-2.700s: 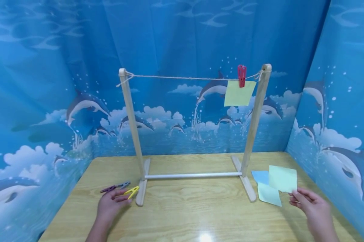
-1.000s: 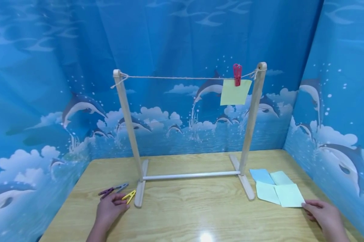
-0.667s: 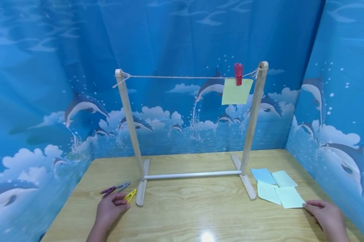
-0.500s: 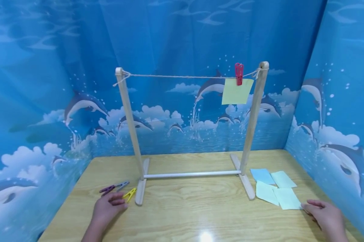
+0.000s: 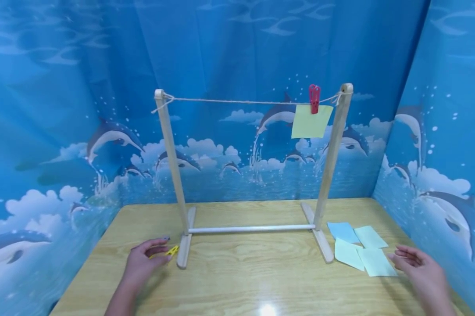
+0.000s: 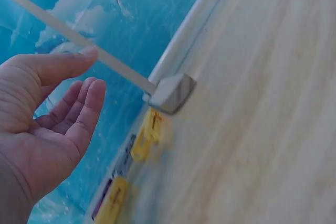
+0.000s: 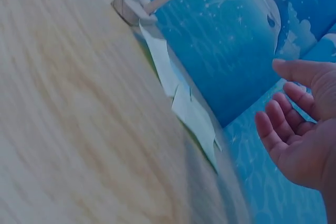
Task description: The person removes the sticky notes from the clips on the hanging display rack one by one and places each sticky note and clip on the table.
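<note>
My left hand (image 5: 144,261) hovers over clothespins at the table's left side, fingers loosely bent and holding nothing. A yellow clothespin (image 5: 172,251) shows past its fingertips. In the left wrist view a grey clothespin (image 6: 125,156), a purple clothespin (image 6: 102,200) and a second yellow clothespin (image 6: 113,201) lie on the table below the hand. My right hand (image 5: 419,272) is raised beside the paper notes, its fingers relaxed around nothing. Nearest to it lies a pale green note (image 5: 376,262), with two more pale green notes and a blue note (image 5: 343,231) around it.
A wooden stand (image 5: 328,175) with a string (image 5: 229,101) tied between its posts stands mid-table. A red clothespin (image 5: 314,98) fastens a yellow-green note (image 5: 311,125) to the string near the right post. A dolphin-printed curtain (image 5: 221,52) surrounds the table (image 5: 237,281).
The right hand has laid a pale green note among the others, let go and lifted off. The left hand has risen from beside the yellow clothespin and now covers most of the pins.
</note>
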The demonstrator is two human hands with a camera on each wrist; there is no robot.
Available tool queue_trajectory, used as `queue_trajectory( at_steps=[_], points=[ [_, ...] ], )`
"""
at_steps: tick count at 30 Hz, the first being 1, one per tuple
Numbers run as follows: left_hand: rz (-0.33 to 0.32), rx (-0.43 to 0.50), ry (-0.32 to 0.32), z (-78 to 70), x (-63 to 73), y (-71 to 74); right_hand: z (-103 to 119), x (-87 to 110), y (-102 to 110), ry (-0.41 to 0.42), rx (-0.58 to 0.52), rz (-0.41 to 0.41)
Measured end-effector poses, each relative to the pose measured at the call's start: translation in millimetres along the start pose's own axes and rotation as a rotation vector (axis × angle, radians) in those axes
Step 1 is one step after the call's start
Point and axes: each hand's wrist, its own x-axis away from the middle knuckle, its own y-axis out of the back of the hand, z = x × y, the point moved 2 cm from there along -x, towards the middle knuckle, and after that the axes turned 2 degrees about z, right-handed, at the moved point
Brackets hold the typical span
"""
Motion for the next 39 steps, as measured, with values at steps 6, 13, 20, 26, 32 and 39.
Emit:
queue_trajectory(
  at_steps=[6, 13, 20, 26, 32, 39],
  points=[
    [0.008, 0.025, -0.019, -15.8, -1.7, -8.1, 26, 13.9, -13, 0.116, -0.095, 0.071],
    [0.041, 0.083, -0.018, -29.1, -3.5, -22.8, 49, 19.3, -23, 0.222, -0.208, 0.096],
    [0.065, 0.054, -0.045, -48.9, -3.3, -32.8, 82, 15.7, -31, 0.337, -0.086, 0.115],
    [0.119, 0.074, -0.095, -69.3, -5.5, -40.4, 112, 11.3, -36, 0.435, -0.090, 0.162],
    [0.183, 0.036, -0.188, -89.6, -7.3, -53.2, 134, 10.9, -41, 0.455, -0.075, 0.181],
    [0.219, -0.027, -0.232, -117.3, -9.8, -69.5, 153, 9.2, -46, 0.503, -0.045, 0.174]
  ],
)
